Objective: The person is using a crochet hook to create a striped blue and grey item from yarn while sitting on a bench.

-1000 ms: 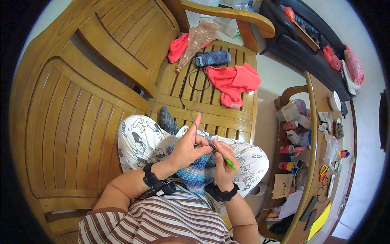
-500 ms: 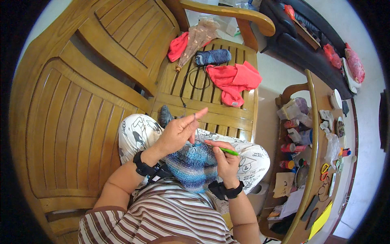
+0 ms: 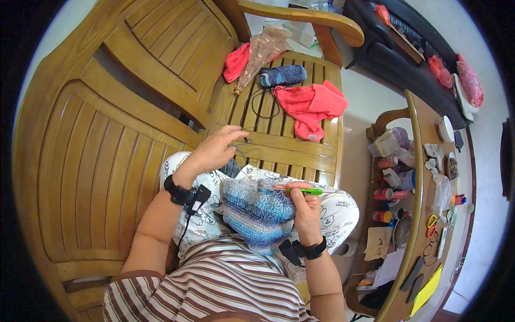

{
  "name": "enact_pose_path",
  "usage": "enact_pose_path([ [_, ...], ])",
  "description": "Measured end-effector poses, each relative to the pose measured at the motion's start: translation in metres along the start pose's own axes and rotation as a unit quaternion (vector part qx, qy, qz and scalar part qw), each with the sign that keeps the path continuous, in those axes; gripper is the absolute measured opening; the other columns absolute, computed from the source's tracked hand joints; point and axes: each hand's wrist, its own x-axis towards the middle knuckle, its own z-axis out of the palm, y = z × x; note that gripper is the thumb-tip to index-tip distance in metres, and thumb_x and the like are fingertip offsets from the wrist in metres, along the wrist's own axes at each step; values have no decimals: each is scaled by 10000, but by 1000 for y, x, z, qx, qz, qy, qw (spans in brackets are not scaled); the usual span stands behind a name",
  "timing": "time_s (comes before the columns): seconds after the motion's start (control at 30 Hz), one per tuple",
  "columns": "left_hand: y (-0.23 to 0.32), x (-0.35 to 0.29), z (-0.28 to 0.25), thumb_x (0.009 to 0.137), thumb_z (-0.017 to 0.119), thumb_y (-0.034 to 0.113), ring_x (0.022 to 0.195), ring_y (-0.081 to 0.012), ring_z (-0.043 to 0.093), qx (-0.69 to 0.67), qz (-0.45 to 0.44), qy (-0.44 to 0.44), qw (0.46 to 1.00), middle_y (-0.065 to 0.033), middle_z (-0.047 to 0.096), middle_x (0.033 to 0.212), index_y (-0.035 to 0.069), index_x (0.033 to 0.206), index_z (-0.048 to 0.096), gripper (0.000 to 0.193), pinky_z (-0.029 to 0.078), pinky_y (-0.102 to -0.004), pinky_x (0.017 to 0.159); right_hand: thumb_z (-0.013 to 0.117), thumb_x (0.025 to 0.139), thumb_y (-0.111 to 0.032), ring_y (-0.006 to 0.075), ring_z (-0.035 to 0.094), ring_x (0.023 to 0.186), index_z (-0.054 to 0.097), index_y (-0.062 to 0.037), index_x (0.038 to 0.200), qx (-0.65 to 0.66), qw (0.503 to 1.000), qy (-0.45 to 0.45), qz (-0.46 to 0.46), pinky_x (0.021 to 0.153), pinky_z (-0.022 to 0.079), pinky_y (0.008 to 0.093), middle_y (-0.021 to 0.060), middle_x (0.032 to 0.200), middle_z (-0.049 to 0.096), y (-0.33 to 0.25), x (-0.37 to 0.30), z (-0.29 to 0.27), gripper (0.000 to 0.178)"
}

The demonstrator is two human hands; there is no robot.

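Ease the green hook (image 3: 311, 191) — pinched in the right hand (image 3: 306, 210) — into the blue knitwork (image 3: 257, 217) beside it, tensioning evenly with the loosely spread left hand (image 3: 213, 151).

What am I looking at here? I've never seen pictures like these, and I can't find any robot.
There is no robot: these are a person's two bare hands, with black bands on the wrists. Every picture comes from one wide fisheye camera worn on the person's head, looking down, so straight edges bend near the rim. The right hand holds a green-handled tool, its thin shaft at the blue knitted piece on the lap. The left hand is raised and open, apart from the knitting. On the wooden bench lie a blue yarn bundle and a red cloth.
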Motion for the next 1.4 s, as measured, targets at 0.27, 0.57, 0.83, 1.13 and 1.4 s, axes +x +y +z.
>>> enact_pose_path([
  [0.27, 58, -16, 41, 885, 477, 241, 1181, -228, 418, -690, -113, -159, 697, -106, 329, 1366, 113, 1392, 194, 595, 411, -361, 893, 517, 890, -107, 193, 602, 915, 560, 10, 974, -3, 1000, 7, 9, 831, 456, 285, 113, 936, 621, -3, 0, 3, 151],
  [0.57, 55, -2, 67, 921, 378, 402, 1159, -252, 433, -722, 5, -64, 689, -147, 419, 1285, 68, 1330, 329, 531, 367, -373, 942, 520, 892, -136, 183, 600, 909, 558, 7, 990, 15, 1000, 10, 16, 829, 444, 272, 137, 941, 632, 2, -2, -4, 178],
  [0.83, 40, -26, 63, 909, 391, 446, 1158, -279, 438, -753, -105, -123, 638, -152, 507, 1180, 82, 1069, 577, 439, 296, -379, 1011, 525, 890, -146, 198, 600, 929, 560, 7, 988, 40, 999, 20, 24, 839, 443, 288, 133, 931, 632, 2, -3, -8, 186],
  [1.13, 88, -31, 58, 799, 590, 3, 900, -106, 525, -622, -104, -28, 776, -70, 555, 977, 102, 1422, 50, 830, 414, -221, 780, 523, 879, -92, 189, 567, 912, 567, -19, 971, -63, 993, 39, -88, 830, 438, 300, 116, 963, 612, 7, -5, 2, 126],
  [1.4, 90, -30, 50, 755, 627, -34, 730, -53, 500, -651, -170, -32, 739, -7, 524, 788, 24, 1406, 60, 865, 415, -174, 668, 561, 843, -69, 229, 577, 918, 610, -23, 924, -122, 966, 7, -229, 868, 405, 352, 123, 945, 633, 9, -7, 0, 105],
])
